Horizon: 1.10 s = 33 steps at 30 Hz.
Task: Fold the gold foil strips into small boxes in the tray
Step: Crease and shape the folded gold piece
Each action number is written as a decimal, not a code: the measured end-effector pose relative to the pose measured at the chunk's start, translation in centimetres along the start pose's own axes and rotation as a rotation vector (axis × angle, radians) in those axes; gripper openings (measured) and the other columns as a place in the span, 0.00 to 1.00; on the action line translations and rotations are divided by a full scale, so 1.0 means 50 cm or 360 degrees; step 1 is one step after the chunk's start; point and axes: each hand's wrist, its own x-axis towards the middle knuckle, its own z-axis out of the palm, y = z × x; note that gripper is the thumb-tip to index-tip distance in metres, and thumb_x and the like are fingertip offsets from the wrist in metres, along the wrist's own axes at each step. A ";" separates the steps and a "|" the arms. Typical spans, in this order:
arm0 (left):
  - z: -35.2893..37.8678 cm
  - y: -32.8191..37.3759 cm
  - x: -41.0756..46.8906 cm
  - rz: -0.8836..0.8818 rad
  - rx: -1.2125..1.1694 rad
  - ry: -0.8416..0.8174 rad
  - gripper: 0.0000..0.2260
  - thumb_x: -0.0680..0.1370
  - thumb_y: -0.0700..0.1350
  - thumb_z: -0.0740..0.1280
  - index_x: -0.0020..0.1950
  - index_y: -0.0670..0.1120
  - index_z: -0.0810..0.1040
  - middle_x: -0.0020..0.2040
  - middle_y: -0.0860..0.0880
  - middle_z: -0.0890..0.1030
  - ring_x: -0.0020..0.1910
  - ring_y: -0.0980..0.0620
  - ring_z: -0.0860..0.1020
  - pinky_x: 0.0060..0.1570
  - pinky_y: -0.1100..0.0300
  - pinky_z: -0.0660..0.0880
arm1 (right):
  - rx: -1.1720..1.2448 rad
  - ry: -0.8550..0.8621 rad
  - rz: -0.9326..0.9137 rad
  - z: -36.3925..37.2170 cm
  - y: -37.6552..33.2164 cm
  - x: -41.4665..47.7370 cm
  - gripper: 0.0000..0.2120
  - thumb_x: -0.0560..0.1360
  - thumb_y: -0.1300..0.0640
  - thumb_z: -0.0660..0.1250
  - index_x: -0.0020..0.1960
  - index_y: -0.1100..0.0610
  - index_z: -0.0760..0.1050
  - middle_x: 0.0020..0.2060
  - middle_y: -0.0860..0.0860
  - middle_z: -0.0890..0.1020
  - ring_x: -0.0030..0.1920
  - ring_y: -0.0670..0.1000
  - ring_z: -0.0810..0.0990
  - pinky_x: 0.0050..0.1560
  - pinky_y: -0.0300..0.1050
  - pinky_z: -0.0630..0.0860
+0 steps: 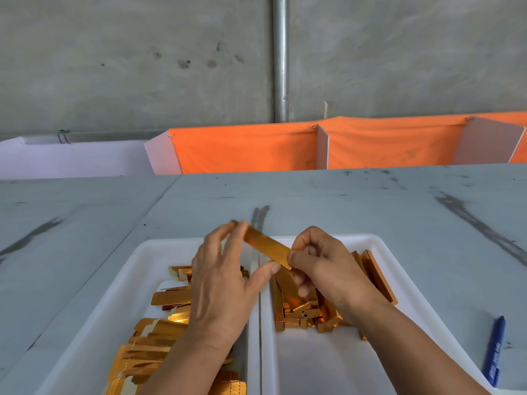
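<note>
Background: a grey concrete wall [142,67] with a metal pipe [281,58] running down it, and orange cloth [245,149] stretched over white partition panels below.
Surface: grey and marked with dark scuffs [342,201]. It carries two white trays set side by side, their inner rims touching.
Left tray [148,246]: holds a loose heap of flat gold foil strips [159,337], not yet folded, some with their tabs showing.
Right tray [370,240]: holds a pile of folded boxes [302,315] at its far end, a few leaning on the right wall. The near part of its floor is bare.
Held strip [265,245]: lifted above the seam between the trays and slanting from far left to near right. It looks already shaped into a long narrow form.
Left hand [219,280]: its fingertips pinch the far end of the held strip and the thumb reaches toward the near end. The fingers are blurred.
Right hand [325,266]: thumb and curled fingers pinch the near end. Whether the gold piece just beneath it belongs to the same strip, I cannot tell.
Progress: judged partway, since a fair pile is folded, one piece is in hand and many flat strips remain.
Aside: a blue pen [494,352] lies on the surface right of the trays.
</note>
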 end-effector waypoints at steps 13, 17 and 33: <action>-0.003 -0.002 0.013 -0.1017 -0.2103 -0.0395 0.13 0.83 0.45 0.56 0.63 0.45 0.75 0.51 0.41 0.83 0.50 0.47 0.82 0.45 0.55 0.80 | -0.0270 -0.0391 -0.0181 0.039 0.009 -0.019 0.09 0.73 0.57 0.76 0.40 0.50 0.76 0.29 0.43 0.77 0.32 0.43 0.77 0.35 0.38 0.76; -0.002 -0.006 0.008 -0.0988 -0.1820 -0.0364 0.12 0.83 0.46 0.57 0.63 0.51 0.76 0.41 0.42 0.80 0.41 0.48 0.81 0.42 0.52 0.77 | -0.0327 -0.0396 -0.0203 0.037 0.003 -0.024 0.07 0.74 0.50 0.74 0.41 0.51 0.79 0.32 0.45 0.80 0.43 0.45 0.83 0.44 0.43 0.81; -0.025 0.004 -0.005 -0.0363 -0.1456 -0.0904 0.17 0.77 0.62 0.63 0.39 0.52 0.81 0.35 0.47 0.80 0.31 0.53 0.76 0.33 0.61 0.73 | 0.0449 -0.0284 -0.0141 0.004 0.006 -0.001 0.05 0.72 0.57 0.71 0.48 0.52 0.80 0.43 0.51 0.82 0.35 0.51 0.79 0.30 0.42 0.73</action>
